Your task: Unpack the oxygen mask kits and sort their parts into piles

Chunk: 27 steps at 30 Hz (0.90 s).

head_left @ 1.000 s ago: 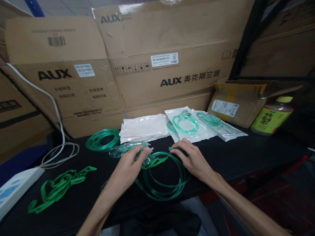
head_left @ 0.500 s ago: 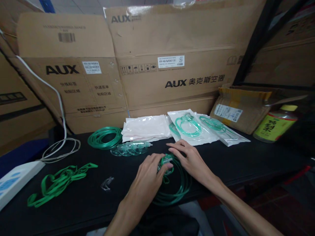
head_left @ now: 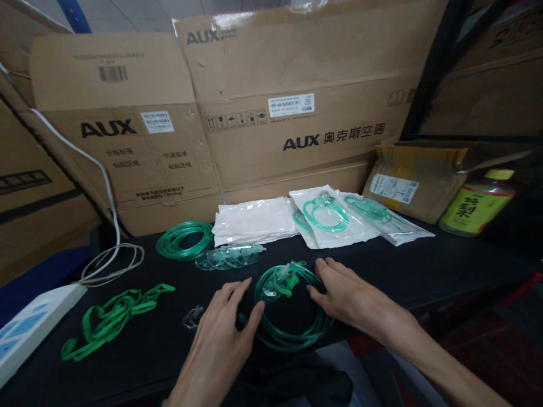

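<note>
A coil of green tubing [head_left: 292,342] lies near the table's front edge. Inside its upper part rests a clear oxygen mask [head_left: 271,287] with a green strap [head_left: 292,282]. My left hand [head_left: 223,325] is at the coil's left side, fingers apart, its thumb beside the tubing. At the right side, my right hand [head_left: 345,288] has thumb and fingers around the tubing. Several clear nose clips [head_left: 193,316], partly covered by my left hand, lie to its left. Further left is a heap of green elastic straps [head_left: 114,316].
Behind are another green tubing coil [head_left: 180,240], stacked clear masks [head_left: 233,256], white pouches [head_left: 254,217] and bagged mask sets [head_left: 326,220]. A power strip [head_left: 38,328] sits at left. A small carton [head_left: 411,181] and a bottle [head_left: 477,203] stand at right, before large cardboard boxes [head_left: 292,73].
My left hand has let go of the mask and moved left and down. The mask now lies within the coil. My right hand has shifted to the coil's right side.
</note>
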{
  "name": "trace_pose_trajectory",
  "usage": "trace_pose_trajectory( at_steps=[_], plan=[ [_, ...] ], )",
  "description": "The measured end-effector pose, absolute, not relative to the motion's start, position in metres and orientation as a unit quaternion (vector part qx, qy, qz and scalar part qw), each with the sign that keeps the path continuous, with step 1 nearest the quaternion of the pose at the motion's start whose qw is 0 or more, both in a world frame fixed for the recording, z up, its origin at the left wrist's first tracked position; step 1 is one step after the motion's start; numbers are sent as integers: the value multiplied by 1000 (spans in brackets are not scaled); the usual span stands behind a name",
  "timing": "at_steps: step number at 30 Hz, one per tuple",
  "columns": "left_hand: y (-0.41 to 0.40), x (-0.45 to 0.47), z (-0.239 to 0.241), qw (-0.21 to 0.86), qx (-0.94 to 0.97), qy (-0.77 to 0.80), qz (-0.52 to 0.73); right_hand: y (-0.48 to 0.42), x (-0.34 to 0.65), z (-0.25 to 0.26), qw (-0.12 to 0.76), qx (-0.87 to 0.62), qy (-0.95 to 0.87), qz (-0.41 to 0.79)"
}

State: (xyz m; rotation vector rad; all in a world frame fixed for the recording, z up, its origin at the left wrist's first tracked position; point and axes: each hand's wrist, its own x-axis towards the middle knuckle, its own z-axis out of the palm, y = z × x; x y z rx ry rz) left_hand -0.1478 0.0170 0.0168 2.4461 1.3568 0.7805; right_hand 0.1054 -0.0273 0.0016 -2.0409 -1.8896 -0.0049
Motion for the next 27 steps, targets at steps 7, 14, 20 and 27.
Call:
trace_pose_trajectory(
  at_steps=[7,14,20,27],
  plan=[
    [7,-132,3,103,869,387,290,-20,98,10,174,-720,-671,-28],
    [7,-125,-5,73,870,382,302,-13,101,42,169,-729,-663,-26],
    [8,-128,4,96,849,382,352,-3,96,73,223,-655,-722,19],
    [26,-146,47,68,798,411,436,-3,71,97,247,-563,-787,44]
  ],
)
